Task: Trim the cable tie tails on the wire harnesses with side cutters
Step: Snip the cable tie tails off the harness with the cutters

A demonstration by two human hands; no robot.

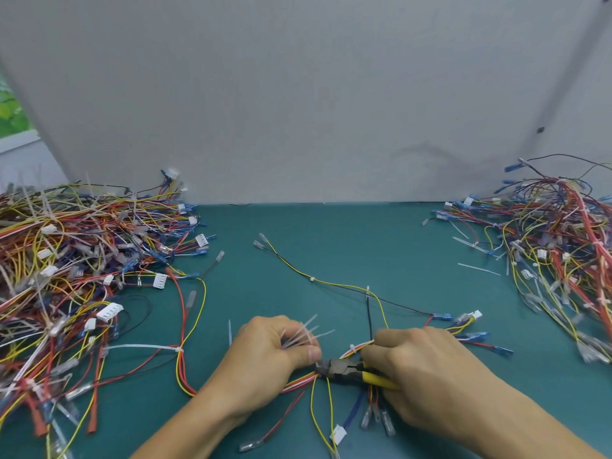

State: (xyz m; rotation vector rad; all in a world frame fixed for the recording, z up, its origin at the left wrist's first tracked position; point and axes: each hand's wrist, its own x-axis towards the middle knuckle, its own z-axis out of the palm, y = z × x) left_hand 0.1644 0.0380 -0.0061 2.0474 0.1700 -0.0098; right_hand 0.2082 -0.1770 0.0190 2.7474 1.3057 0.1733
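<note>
One wire harness point(344, 288) of yellow, red, black and white wires lies spread across the green mat in front of me. My left hand point(265, 359) pinches the harness bundle near its cable tie and also holds several cut white tie tails point(306, 332) between its fingers. My right hand point(427, 376) grips the yellow-handled side cutters point(344, 371). Their dark jaws point left and sit at the bundle right by my left thumb. A second white tie point(352, 347) wraps the wires just above the cutters.
A big pile of harnesses with long white tie tails point(76, 276) fills the left side. Another harness pile point(559, 256) lies at the right, with loose cut tails point(478, 269) beside it. A grey wall point(298, 94) stands behind the green mat point(331, 240).
</note>
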